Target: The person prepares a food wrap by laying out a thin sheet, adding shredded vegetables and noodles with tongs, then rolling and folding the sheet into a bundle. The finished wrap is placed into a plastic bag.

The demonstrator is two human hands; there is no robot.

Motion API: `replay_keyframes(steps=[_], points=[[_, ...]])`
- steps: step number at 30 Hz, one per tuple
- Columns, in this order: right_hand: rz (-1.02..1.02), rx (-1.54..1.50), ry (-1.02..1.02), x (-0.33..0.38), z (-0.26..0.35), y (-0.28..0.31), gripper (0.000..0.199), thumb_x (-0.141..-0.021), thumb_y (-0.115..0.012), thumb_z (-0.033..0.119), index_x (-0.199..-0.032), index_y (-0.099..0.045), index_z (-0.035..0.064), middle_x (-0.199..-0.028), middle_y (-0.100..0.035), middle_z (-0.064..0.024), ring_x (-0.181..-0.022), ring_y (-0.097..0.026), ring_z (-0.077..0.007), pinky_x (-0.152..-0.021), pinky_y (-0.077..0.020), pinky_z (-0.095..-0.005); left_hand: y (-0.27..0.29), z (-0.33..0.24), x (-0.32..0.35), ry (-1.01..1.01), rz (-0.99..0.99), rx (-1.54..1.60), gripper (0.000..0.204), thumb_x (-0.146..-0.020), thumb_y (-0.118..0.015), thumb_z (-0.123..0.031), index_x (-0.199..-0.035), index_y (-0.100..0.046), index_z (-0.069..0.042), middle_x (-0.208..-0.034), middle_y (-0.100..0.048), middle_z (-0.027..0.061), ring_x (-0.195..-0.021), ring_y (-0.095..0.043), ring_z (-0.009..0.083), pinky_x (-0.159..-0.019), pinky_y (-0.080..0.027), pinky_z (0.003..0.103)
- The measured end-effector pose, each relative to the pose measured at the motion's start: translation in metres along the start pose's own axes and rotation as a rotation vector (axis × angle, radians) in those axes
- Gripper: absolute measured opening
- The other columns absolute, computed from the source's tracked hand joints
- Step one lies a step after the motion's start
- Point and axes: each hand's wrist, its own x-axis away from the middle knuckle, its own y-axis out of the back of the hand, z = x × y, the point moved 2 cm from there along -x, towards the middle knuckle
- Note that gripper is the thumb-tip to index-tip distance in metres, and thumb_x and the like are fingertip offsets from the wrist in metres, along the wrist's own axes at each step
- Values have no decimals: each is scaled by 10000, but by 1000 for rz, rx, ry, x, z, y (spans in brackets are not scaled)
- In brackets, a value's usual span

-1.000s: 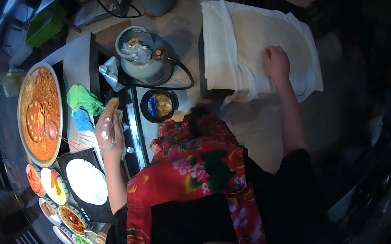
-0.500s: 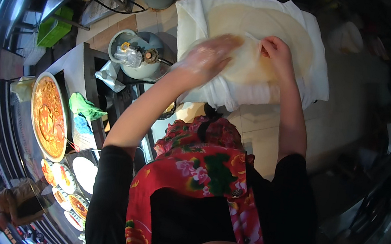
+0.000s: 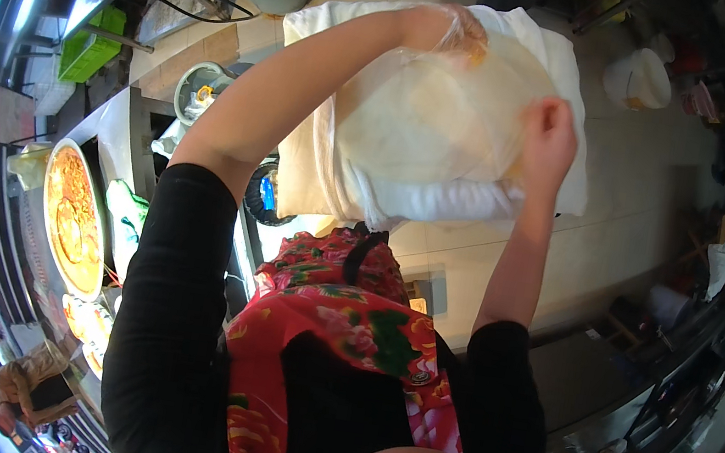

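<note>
White cloth [image 3: 468,201] at 1 o'clock, likely stops sheet [image 3: 395,129] sticking; left hand [image 3: 457,34] 12, right hand [image 3: 550,132] 2, fingers curled, can't tell if pinching.

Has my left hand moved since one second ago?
Yes. The left hand has gone forward and right: it was left of the white cloth; now it is near the cloth's far edge.

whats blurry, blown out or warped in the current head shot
Head view: the right hand looks motion-blurred; head view, left side: small dishes glare nearly white, detail lost; head view, outer edges: straight lines bow toward the black rim, with the lower right dim.
</note>
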Motion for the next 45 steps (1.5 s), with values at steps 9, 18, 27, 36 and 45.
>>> replay_keyframes(steps=[9, 18, 27, 36, 45], points=[[537, -2, -38, -52, -19, 20, 148, -926, -685, 128, -1044, -647, 48, -906, -656, 0, -847, -622, -92, -771, -497, -252, 35, 3, -21, -135, -19, -122, 213, -934, -596, -191, -1042, -699, -38, -987, -713, 86, -925, -654, 213, -857, -502, 342], [569, -63, 221, -229, 48, 27, 203, -969, -637, 273, -1027, -694, 86, -832, -615, 75, -724, -546, -16, -616, -436, -193, 92, 5, -71, -448, -313, -434, 314, -873, -672, -296, -1075, -701, -57, -1074, -707, 107, -944, -681, 271, -878, -542, 330], [354, 174, 524, -275, 130, -46, 215, -888, -684, 251, -959, -735, 55, -796, -715, -47, -726, -629, -115, -684, -517, -311, 122, 13, -32, 90, -553, 353, 235, -964, -622, -288, -1078, -691, -95, -840, -645, -12, -752, -608, 87, -679, -505, 262], [48, 185, 781, -268, 187, 2, 277, -860, -670, 286, -974, -733, 41, -921, -719, -162, -852, -688, -299, -797, -530, -397, 135, -51, -37, -96, -626, 470, 228, -983, -595, -228, -1128, -652, -62, -903, -655, -14, -758, -584, 80, -678, -466, 231], [317, -67, 834, -146, 266, 44, 173, -973, -631, 181, -1019, -707, 32, -874, -668, 0, -781, -600, -74, -699, -489, -228, 110, -134, 118, -444, -750, 128, 286, -973, -607, -256, -1134, -663, -26, -914, -660, 40, -796, -592, 140, -733, -503, 309]])
